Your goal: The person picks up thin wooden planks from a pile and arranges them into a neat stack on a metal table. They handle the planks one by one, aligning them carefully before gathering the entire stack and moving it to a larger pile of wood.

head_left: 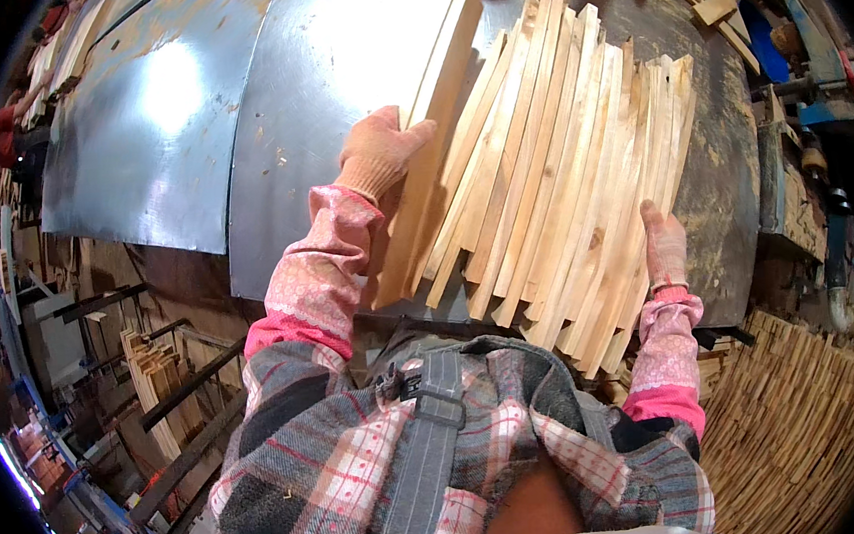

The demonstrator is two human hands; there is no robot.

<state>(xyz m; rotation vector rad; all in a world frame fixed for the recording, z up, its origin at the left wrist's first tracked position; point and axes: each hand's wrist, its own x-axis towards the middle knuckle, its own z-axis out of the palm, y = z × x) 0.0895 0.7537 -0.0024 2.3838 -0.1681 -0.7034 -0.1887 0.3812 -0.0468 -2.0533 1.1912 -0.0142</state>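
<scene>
A row of long, narrow pale wooden strips lies side by side on a metal-topped table, their near ends uneven and hanging over its front edge. Left of them stands a thicker, straight-edged wooden board. My left hand, in a knitted glove, is closed on the board, thumb across its top edge. At the right end of the row, my gloved right hand grips the outermost strips near their close ends. One digit shows on top; its other fingers are hidden.
A large stack of thin wooden strips fills the lower right. More wood pieces stand in a rack at lower left. Machine parts line the right side. At the far left, a person's red sleeve shows beside more wood.
</scene>
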